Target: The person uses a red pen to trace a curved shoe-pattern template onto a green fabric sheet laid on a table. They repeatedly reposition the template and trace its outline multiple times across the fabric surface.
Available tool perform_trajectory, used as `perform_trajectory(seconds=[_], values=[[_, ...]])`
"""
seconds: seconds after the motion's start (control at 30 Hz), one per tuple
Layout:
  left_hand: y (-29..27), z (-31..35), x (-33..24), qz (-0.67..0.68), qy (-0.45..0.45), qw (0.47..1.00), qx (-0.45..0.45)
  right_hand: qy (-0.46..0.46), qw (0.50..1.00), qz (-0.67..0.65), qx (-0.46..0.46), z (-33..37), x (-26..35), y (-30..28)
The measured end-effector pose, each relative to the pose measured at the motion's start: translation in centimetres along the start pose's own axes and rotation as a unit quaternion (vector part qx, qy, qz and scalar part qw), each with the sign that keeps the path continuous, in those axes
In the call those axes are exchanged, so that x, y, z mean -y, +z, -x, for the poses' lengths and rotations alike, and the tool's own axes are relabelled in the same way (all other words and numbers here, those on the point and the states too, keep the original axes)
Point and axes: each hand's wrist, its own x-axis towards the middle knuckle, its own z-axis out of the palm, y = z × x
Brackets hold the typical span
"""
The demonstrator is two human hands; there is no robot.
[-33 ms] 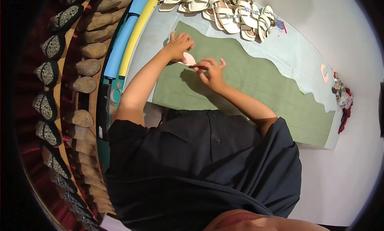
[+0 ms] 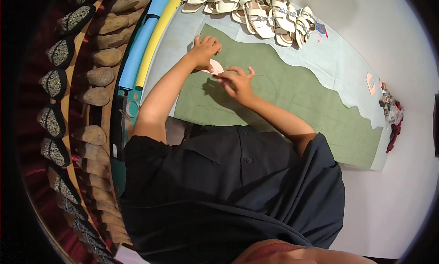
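Pale pink cutout (image 2: pixel 217 66) lies flat on a green sheet (image 2: pixel 292 92), toward its left end; sheet spread over a pale surface (image 2: pixel 338 58). Left hand (image 2: pixel 205 53): fingers spread, curled slightly, thumb down on the cutout's near edge. Right hand (image 2: pixel 236 83): index and thumb drawn close at the cutout's lower right, other fingers lifted; from here I can't tell whether they pinch anything. Faint curved outlines on the sheet. White sandals (image 2: pixel 260 25) bunched along the far edge.
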Motion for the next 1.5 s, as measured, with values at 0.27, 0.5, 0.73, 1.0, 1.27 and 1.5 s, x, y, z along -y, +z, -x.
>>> perform_trajectory(seconds=[0.27,0.5,0.73,1.0,1.27,1.5], values=[[1.7,-1.6,1.4,-0.058,-0.015,0.998,-0.008,-0.071,0.996,0.006,0.062,-1.7,1.2,4.1],[1.7,-1.7,1.5,-0.059,-0.029,0.998,0.003,-0.084,0.994,0.020,0.070,-2.8,0.9,4.8],[1.9,-1.6,1.7,-0.048,-0.027,0.998,-0.007,-0.084,0.992,0.029,0.088,-3.0,1.0,5.0],[1.4,-1.0,1.0,-0.033,-0.042,0.999,-0.002,-0.049,0.994,0.052,0.077,-2.8,0.5,4.5],[0.4,-1.0,-0.1,-0.057,-0.032,0.998,0.006,0.029,0.994,0.068,0.075,-1.6,-2.0,-1.4],[0.4,-1.1,-0.2,-0.060,-0.023,0.998,0.005,0.056,0.991,0.086,0.089,0.1,-2.8,-3.9]])
